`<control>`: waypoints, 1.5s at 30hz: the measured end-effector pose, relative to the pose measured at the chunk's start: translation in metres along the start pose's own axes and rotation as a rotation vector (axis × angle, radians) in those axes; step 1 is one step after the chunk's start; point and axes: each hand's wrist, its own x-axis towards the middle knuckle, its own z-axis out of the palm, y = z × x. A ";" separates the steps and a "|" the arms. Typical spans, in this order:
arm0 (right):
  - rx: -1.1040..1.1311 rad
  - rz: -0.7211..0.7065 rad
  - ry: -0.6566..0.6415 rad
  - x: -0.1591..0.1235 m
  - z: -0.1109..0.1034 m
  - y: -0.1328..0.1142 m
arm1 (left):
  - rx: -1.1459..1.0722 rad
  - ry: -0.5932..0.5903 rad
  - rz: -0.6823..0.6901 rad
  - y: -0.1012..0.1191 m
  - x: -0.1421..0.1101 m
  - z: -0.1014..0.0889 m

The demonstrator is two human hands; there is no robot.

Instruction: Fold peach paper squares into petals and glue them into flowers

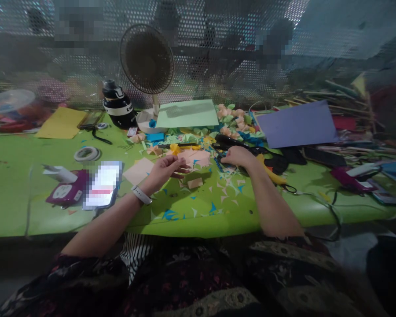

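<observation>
My left hand (167, 171) is over the middle of the table, thumb and forefinger pinched on a pale pink piece of paper (198, 157) with notched edges. Its other fingers are loosely bent, and a white band circles the wrist. To its right, my right hand (239, 157) is closed on dark-handled scissors (225, 162), largely hidden by the fingers. A pink paper sheet (139, 171) lies left of my left hand, and a small folded pink piece (195, 183) lies just below it. Pink and blue paper scraps (213, 207) are scattered between my forearms.
A phone (103, 185), a purple tissue pack (65, 190) and a tape roll (86, 153) lie at left. Behind stand a black bottle (120, 108) and a fan (147, 59). Folded paper flowers (232, 121) and a purple sheet (298, 125) lie at the back right.
</observation>
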 end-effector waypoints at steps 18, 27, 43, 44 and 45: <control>0.598 -0.103 0.016 -0.035 -0.025 0.002 | -0.108 0.084 -0.005 0.000 0.002 -0.001; 1.194 -0.308 -0.162 -0.054 0.007 -0.066 | -0.167 0.123 0.059 0.004 0.002 -0.003; 1.127 -0.405 -0.274 -0.062 0.013 -0.079 | -0.193 0.119 0.125 0.001 0.004 -0.006; 1.125 -0.409 -0.276 -0.062 0.014 -0.080 | -0.198 0.117 0.124 0.001 0.004 -0.006; 1.124 -0.410 -0.274 -0.062 0.014 -0.080 | -0.200 0.115 0.121 0.002 0.004 -0.005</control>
